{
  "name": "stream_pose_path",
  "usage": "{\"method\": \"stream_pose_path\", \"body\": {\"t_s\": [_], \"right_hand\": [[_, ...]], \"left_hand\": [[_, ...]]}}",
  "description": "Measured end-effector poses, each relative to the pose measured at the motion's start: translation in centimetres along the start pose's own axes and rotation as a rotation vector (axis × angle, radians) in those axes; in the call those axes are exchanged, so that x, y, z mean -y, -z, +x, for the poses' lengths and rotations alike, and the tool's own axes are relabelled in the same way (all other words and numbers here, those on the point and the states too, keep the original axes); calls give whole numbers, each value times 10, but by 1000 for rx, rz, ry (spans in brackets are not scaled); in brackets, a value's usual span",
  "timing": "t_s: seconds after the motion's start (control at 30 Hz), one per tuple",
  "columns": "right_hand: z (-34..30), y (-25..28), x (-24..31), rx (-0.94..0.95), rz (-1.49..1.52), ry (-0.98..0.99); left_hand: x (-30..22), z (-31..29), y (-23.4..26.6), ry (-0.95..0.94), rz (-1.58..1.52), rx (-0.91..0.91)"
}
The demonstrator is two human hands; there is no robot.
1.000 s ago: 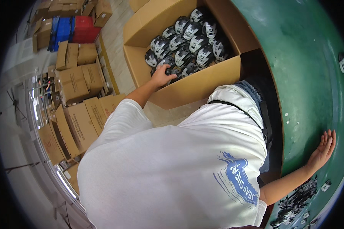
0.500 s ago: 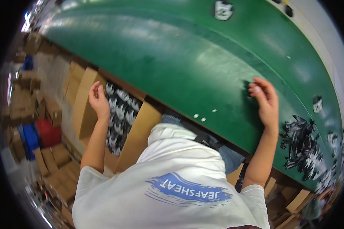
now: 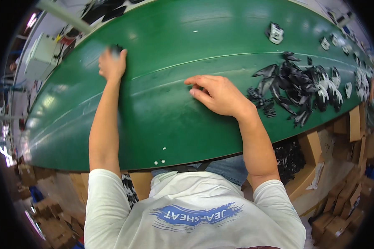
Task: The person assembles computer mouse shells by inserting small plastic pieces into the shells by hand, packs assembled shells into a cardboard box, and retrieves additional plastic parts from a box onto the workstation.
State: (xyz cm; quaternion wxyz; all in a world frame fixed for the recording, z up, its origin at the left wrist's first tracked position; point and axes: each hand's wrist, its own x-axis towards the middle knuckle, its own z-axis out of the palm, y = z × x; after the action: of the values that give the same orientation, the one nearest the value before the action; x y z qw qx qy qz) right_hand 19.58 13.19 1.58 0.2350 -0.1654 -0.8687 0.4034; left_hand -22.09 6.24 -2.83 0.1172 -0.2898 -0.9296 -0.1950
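Note:
My left hand (image 3: 112,65) is stretched out over the far left of the green work surface (image 3: 166,120). Motion smears its fingertips, but thumb and fingers are closed around a small black-and-white plastic part (image 3: 116,50), mostly covered by the hand. Over the middle of the surface, my right hand (image 3: 217,93) is empty, its index finger extended and its thumb apart below. To the right of it lies a heap of glossy black plastic pieces (image 3: 297,85), with white-and-black parts (image 3: 329,88) at its right side.
Another white-and-black part (image 3: 275,34) lies farther back, with several more toward the far right. Small white bits (image 3: 163,161) are near the front edge. Below that edge, an open cardboard box (image 3: 309,159) contains black pieces. A pale machine box (image 3: 41,56) stands at the far left.
My view has turned and the surface now spans it. My left hand has gone from beside the cardboard box to the part at the far left. My right hand's index finger has straightened.

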Motion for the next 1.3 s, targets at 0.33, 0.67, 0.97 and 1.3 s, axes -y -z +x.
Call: {"method": "stream_pose_path", "body": {"t_s": [0.33, 0.67, 0.97, 1.3], "right_hand": [[-77, 107, 31, -51, -681, -500], [-38, 76, 32, -36, -705, -301], [26, 54, 39, -62, -327, -189], [53, 2, 5, -285, 95, -73]], "left_hand": [[-57, -88, 45, -46, -1310, 219], [-96, -178, 61, 156, -1956, 1180], [-103, -167, 57, 284, -2098, 1308], [-94, -161, 47, 494, -2164, 1244]]}}
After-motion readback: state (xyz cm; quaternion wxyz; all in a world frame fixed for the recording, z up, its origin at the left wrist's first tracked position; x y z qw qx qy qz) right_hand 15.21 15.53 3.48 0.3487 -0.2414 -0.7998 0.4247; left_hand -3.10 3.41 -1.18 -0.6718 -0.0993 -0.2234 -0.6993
